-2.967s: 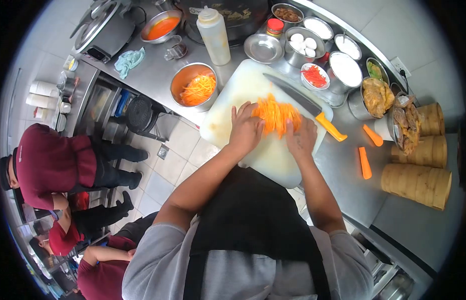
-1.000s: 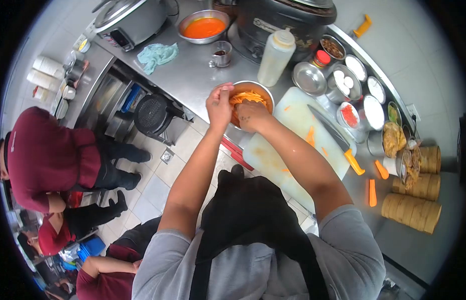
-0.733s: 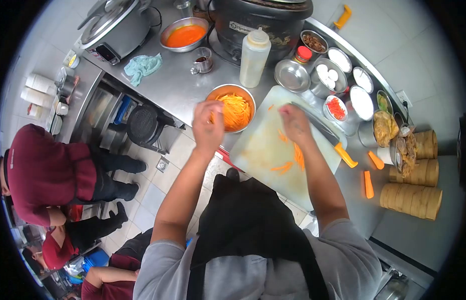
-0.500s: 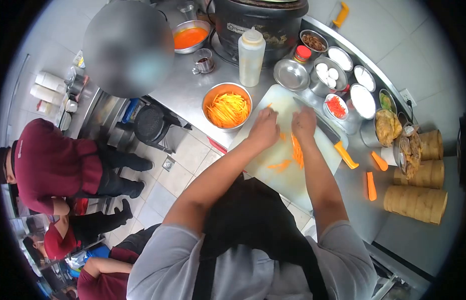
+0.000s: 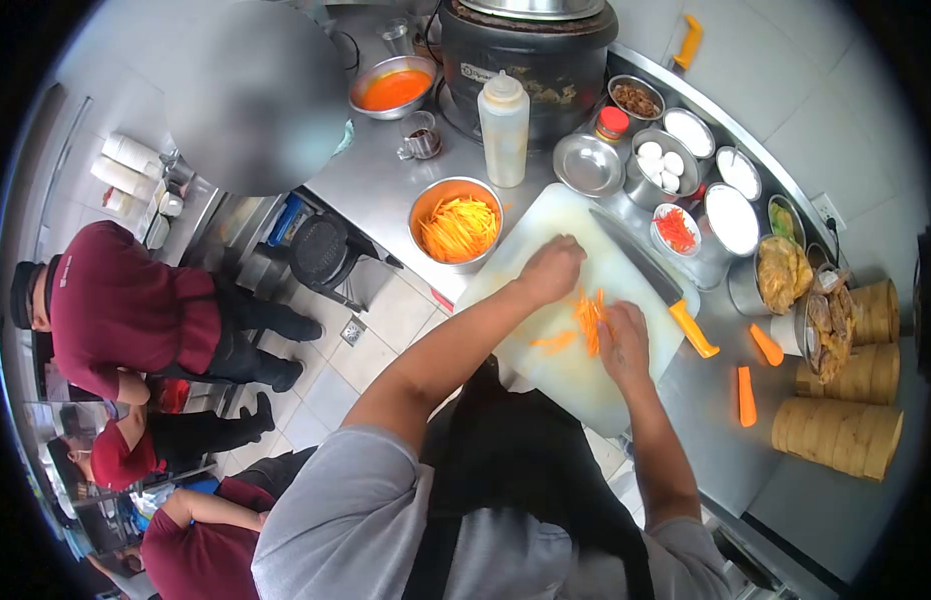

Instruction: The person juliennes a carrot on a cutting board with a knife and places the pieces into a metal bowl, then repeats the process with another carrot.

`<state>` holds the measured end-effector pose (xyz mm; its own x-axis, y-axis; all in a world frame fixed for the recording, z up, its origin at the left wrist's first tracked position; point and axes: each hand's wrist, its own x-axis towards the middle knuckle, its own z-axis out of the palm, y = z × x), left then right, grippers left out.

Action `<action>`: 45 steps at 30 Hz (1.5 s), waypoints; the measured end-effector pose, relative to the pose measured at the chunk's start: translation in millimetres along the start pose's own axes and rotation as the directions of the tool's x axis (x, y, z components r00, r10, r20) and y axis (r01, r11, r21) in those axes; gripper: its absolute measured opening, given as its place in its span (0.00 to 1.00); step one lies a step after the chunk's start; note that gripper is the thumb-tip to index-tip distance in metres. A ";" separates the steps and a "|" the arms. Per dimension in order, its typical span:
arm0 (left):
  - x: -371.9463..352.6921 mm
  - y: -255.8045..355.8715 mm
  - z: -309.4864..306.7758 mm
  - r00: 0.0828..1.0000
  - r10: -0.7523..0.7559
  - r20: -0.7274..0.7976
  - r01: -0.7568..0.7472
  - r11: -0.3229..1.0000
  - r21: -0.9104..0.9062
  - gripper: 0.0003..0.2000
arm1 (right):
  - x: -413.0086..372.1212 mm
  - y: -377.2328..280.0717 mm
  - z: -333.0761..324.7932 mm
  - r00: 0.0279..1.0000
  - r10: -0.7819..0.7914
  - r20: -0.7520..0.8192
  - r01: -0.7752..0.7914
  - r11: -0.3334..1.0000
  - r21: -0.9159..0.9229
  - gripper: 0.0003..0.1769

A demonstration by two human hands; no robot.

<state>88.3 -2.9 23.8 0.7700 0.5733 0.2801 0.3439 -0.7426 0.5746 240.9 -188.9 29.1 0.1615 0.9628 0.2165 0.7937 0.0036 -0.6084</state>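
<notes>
A pale cutting board lies in front of me with a small pile of carrot strips on it. My left hand is over the board, up and left of the pile, its fingers curled and what they hold, if anything, hidden. Close against the right side of the strips is my right hand, fingers bent toward them. A knife with an orange handle rests along the board's right side. Left of the board stands a metal bowl filled with carrot strips.
A squeeze bottle stands behind the board, near a black cooker. Bowls of eggs and red strips are at the right, beyond them bamboo steamers. Carrot pieces lie nearer. Co-workers are at the left.
My right hand has moved down toward me, to the right side of the strips. My left hand has shifted slightly down. The strips now lie more bunched between the hands.
</notes>
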 end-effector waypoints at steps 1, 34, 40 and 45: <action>7.3 -7.9 0.4 1.000 0.001 -0.004 -0.001 1.000 0.007 0.08 | -9.9 -0.4 2.0 1.000 -0.007 -0.004 0.007 1.000 0.002 0.21; 75.9 -91.6 -36.5 0.746 -0.595 -0.300 0.665 0.688 0.289 0.09 | -4.4 29.1 53.7 0.895 0.402 -0.193 -0.343 0.897 0.280 0.13; 18.7 10.3 -19.0 0.912 -0.409 -0.037 0.411 0.908 0.084 0.09 | -12.4 35.1 -31.5 0.680 0.572 0.459 -0.531 -0.047 0.846 0.11; -55.3 32.4 10.4 0.963 -0.269 -0.021 0.265 0.958 -0.111 0.05 | 40.0 -12.3 -46.6 0.792 0.292 0.537 -0.516 -0.151 0.843 0.08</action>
<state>62.4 -62.3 19.0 0.6372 0.7595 0.1314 0.4740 -0.5205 0.7102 265.0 -163.0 80.9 0.0445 0.9084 -0.4158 -0.6975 -0.2697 -0.6639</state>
